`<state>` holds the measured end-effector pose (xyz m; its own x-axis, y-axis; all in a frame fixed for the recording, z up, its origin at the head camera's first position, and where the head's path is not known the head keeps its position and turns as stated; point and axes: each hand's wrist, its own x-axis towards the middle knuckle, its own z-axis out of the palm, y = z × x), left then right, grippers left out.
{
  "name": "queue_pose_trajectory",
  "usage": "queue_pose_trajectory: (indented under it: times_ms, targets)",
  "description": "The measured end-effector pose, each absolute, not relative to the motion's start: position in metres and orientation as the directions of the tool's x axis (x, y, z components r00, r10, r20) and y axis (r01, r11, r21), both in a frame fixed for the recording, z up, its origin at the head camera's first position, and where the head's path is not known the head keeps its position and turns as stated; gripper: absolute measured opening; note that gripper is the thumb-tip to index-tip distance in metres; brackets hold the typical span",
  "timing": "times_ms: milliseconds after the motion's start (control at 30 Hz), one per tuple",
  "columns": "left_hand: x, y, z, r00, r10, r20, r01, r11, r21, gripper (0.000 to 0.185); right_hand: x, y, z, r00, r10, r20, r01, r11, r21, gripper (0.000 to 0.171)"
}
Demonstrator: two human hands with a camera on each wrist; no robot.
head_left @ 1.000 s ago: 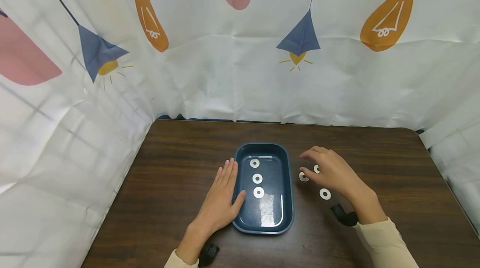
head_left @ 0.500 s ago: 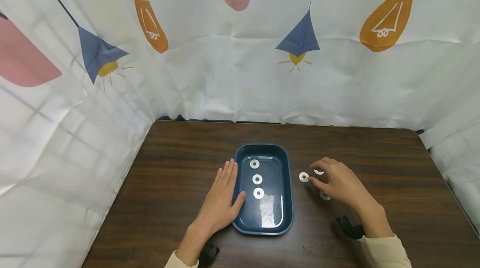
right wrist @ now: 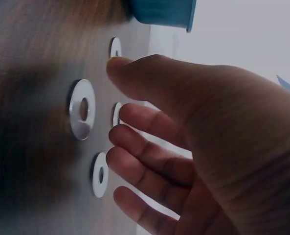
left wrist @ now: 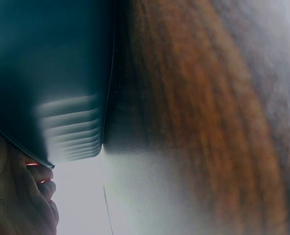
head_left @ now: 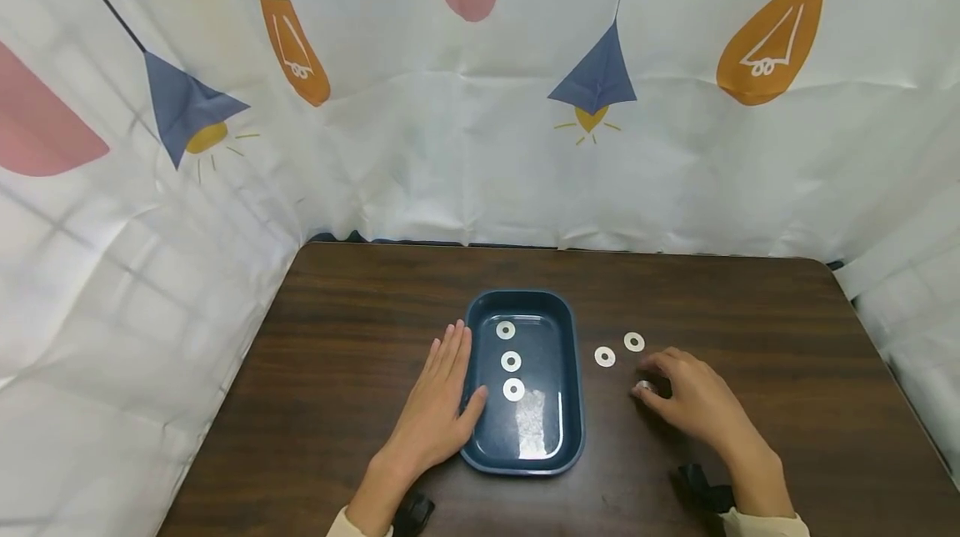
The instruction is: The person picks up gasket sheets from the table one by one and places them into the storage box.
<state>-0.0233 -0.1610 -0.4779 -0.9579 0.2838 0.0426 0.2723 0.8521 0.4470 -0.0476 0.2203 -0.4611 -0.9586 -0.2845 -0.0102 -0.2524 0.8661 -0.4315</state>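
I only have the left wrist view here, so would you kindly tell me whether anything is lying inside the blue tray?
Observer: Yes, the head view shows three white rings lying flat in a rough column inside the tray.

Operator: Thank you. Would you also tell me how the right hand stands?

Observer: The right hand is over the table to the right of the tray, thumb and fingertips apart, gripping nothing.

Operator: And are there any rings outside the tray?

Observer: Yes, the right wrist view shows four loose rings on the table, some partly hidden behind the fingers.
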Motion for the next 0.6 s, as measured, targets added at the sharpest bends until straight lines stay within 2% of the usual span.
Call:
queue_pose_trajectory:
  times_ms: [333, 600]
  targets:
    - [-0.0226, -0.1602, -0.4762, -0.96, 0.277, 0.04, 0.265, 0.857, 0.441, 0.085, -0.0436, 0.2256, -0.4679, -0.962, -0.269, -0.042, -0.229, 0.881, -0.413, 0.028]
    - [-0.0226, -0.1609, -0.4759, -0.959, 0.28, 0.035, 0.266, 0.857, 0.442, 0.085, -0.0439, 0.2249, -0.4721, -0.965, -0.262, -0.027, -0.23, 0.887, -0.399, 0.018]
